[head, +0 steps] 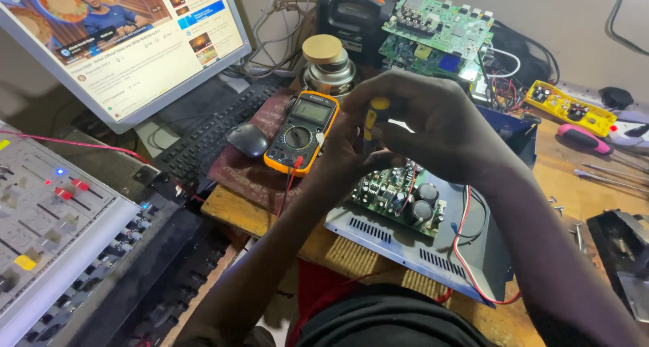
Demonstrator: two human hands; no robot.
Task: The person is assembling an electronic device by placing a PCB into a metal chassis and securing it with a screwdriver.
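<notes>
Cluttered wooden table (581, 184) crowded with electronics: yellow multimeter (302, 132), black mouse (247, 139), keyboard (206, 137), tilted monitor (128, 42), mixing console (47, 232) at left. Both hands raised over open amplifier chassis (412, 245) and its green circuit board (399, 195). Right hand (439, 127) fingers curled tight around yellow-handled screwdriver (375, 117); left hand (348, 147) touching it from below, finger state impossible to tell.
</notes>
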